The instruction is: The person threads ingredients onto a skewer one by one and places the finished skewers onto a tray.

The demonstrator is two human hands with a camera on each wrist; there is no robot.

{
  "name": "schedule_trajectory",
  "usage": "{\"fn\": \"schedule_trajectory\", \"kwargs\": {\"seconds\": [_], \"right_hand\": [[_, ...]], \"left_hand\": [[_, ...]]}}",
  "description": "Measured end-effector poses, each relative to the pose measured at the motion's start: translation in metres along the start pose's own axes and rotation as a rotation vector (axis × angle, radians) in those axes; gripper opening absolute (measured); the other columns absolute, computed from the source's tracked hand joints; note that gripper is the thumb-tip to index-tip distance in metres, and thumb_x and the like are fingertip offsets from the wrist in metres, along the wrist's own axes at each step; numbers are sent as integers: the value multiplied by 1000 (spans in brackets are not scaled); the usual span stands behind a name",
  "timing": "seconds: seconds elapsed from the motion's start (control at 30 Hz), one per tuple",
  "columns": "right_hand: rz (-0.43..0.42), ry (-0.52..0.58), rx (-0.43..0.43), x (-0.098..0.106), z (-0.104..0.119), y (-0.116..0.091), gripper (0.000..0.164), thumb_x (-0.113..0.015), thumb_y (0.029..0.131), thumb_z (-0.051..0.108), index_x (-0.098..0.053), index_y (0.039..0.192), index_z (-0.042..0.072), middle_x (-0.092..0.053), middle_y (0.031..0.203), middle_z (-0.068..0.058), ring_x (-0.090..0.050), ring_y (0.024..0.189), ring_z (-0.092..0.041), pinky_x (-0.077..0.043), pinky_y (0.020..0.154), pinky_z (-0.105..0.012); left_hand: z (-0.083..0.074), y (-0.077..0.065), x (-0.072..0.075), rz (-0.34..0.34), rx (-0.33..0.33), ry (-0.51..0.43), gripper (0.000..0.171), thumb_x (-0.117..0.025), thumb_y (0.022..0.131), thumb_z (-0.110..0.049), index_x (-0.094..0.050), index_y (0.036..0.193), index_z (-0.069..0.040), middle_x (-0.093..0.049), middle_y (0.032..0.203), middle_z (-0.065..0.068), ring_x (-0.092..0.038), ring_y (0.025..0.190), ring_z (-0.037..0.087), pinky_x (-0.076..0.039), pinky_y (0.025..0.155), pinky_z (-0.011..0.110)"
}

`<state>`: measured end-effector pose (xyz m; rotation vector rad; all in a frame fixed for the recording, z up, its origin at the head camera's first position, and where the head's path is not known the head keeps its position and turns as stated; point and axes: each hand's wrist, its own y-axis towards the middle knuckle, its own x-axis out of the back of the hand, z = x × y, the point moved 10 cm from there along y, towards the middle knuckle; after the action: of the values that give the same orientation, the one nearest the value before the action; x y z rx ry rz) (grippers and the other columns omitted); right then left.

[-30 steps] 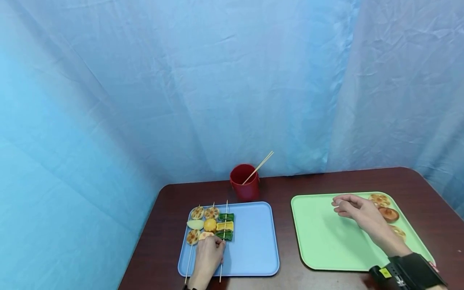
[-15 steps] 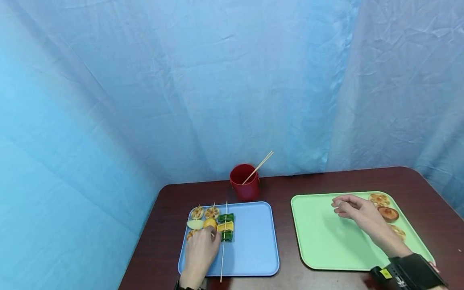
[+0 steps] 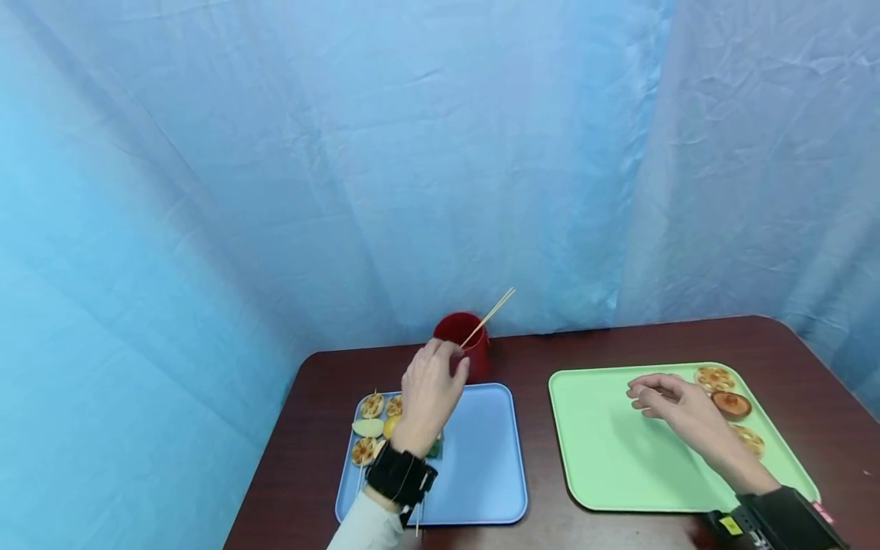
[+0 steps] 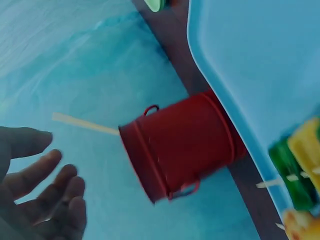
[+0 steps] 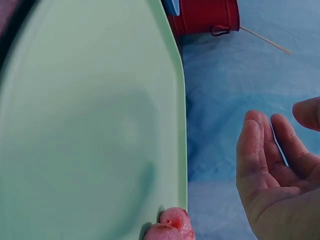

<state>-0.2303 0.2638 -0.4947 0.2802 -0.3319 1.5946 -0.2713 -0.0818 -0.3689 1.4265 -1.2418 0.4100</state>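
Observation:
My left hand (image 3: 433, 386) hovers above the far part of the blue tray, close to the red bucket (image 3: 476, 367). In the left wrist view its fingers (image 4: 42, 172) are spread and loosely bent, with nothing between them. Thin wooden skewers (image 3: 496, 307) lean out of the bucket. Skewered food pieces lie at the tray's left side, among them a round browned slice (image 3: 372, 406) and a pale green slice (image 3: 367, 428); my forearm partly covers them. Over the green tray (image 3: 591, 458) my right hand (image 3: 677, 409) hangs with relaxed, slightly bent fingers and holds nothing.
The blue tray (image 3: 481, 473) lies left of the green one on a dark brown table (image 3: 289, 466). Along the green tray's right side sit browned slices (image 3: 715, 378) and a brown mushroom-like cap (image 3: 731, 406). Pinkish lumps (image 5: 172, 225) show in the right wrist view. Blue cloth (image 3: 481, 153) hangs behind.
My left hand has left the food pieces on the blue tray and moved up and away, toward the red bucket. The right hand has stayed nearly still over the green tray.

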Motion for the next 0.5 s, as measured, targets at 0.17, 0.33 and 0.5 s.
{"fn": "schedule_trajectory", "kwargs": {"seconds": [0.17, 0.33, 0.5], "right_hand": [[-22, -66, 31, 0, 6, -5, 43, -55, 109, 32, -62, 130, -5, -57, 119, -17, -71, 97, -19, -60, 81, -33], [-27, -142, 46, -3, 8, -9, 39, -56, 108, 31, -65, 129, -2, -66, 117, -15, -73, 95, -22, -59, 78, -34], [-34, -170, 47, -5, 9, -10, 38, -58, 107, 31, -67, 127, 1, -73, 115, -16, -74, 93, -23, -59, 76, -34]], "left_hand": [[-14, 31, -19, -39, -50, -23, 16, -77, 95, -24, -74, 104, -11, -68, 102, 5, -66, 91, 21, -57, 76, 35], [-19, 55, -38, -48, -57, -34, 21, -76, 96, -25, -72, 109, -9, -67, 103, 6, -66, 89, 20, -55, 74, 34], [-23, 72, -52, -48, -48, -64, 28, -76, 96, -26, -68, 114, -6, -66, 103, 7, -64, 86, 19, -55, 72, 30]]}}
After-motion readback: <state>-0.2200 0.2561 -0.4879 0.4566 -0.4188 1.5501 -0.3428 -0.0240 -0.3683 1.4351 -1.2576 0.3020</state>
